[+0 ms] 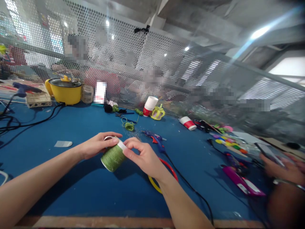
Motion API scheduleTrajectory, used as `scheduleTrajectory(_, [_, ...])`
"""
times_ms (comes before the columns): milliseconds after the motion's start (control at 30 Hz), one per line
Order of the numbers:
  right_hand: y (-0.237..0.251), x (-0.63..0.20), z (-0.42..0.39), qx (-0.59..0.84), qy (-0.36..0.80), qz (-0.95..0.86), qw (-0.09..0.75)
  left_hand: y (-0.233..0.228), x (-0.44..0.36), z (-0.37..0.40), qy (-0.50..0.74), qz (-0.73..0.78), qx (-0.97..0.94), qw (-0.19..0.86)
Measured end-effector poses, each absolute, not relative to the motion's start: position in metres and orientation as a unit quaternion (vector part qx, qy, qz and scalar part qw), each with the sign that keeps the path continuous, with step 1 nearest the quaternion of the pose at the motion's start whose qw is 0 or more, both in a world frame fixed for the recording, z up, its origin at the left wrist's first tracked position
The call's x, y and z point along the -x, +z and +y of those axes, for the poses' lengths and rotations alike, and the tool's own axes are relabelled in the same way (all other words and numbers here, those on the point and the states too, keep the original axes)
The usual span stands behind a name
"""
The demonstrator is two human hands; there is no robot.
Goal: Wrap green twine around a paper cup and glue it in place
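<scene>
In the head view, a cup wrapped in green yarn (113, 156) is being held just above the blue desk (78, 127), slightly left of the frame's centre and below it. Its long axis is being kept tilted, with the white rim (122, 144) pointing to the upper right and the closed base to the lower left. The left hand (96, 145) is being laid over the upper side of the cup from the left, its grip curled around the rim end, thumb and fingers pressing on the wrapped wall. The right hand (143, 156) is being brought in from the right, its grip pinching together at the white rim, so both hands are meeting at that same upper end. A red and yellow ring (166, 173) is lying partly hidden under the right wrist. A blue glue gun (156, 139) is resting just beyond the right hand, and a loose green yarn bundle (129, 126) is lying further up the frame. At the right edge, another person's hand (283, 165) is being blurred.
</scene>
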State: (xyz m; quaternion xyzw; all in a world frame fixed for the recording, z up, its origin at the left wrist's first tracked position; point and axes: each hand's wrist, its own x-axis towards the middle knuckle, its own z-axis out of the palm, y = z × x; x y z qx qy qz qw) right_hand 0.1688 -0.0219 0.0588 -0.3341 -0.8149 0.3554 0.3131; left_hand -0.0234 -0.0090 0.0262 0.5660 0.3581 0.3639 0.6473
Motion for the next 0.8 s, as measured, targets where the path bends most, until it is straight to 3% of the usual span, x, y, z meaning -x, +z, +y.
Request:
scheduleTrajectory(400, [0.054, -0.168, -0.017, 0.354, 0.320, -0.811, 0.338, 0.028, 0.022, -0.009, 0.346, 0.350, -0.628, 0.603])
scheduleTrajectory(800, [0.046, -0.163, -0.017, 0.409, 0.284, -0.809, 0.312, 0.022, 0.016, -0.010, 0.337, 0.409, -0.693, 0.490])
